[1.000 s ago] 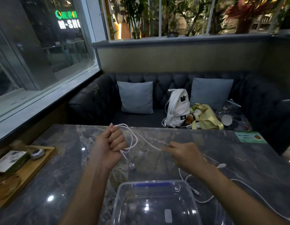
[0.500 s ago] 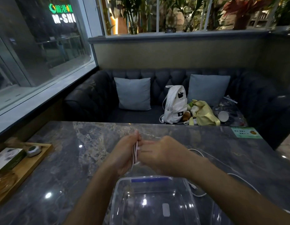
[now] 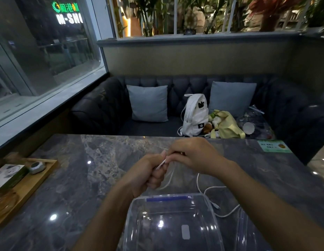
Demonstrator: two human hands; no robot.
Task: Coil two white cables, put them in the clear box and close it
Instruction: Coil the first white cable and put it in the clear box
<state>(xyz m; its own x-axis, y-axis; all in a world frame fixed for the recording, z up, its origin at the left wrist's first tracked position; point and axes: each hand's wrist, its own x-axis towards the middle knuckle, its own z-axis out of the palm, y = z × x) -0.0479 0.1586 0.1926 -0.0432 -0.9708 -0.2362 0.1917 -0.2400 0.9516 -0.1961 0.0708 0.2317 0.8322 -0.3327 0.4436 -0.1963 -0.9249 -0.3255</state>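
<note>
The job is sitting at its first step. The left hand (image 3: 148, 175) is gripping a bundle of cable (image 3: 197, 183) loops in a closed fist, above the middle of the table (image 3: 85, 187). The right hand (image 3: 195, 156) is touching it from the far side, its fingertips pinching a white strand at the top of that fist, so another turn is probably being laid on.

A loose run is trailing down from the hands and lying on the table just beside the box's far right corner, with a small plug showing there. I cannot tell whether that slack belongs to the same cable or to the second one.

The box (image 3: 132, 211) is standing open at the near edge, with nothing in it. Still to do, then: finishing this coil, coiling the other, putting both in and closing the box.

A second ago the hands were well apart, with the cable stretching between them and far more of it running off toward the right edge. Half a second ago they were pressed together. Now the right hand is sitting slightly higher and farther than the left, and the slack is lying drawn in near the box.
</note>
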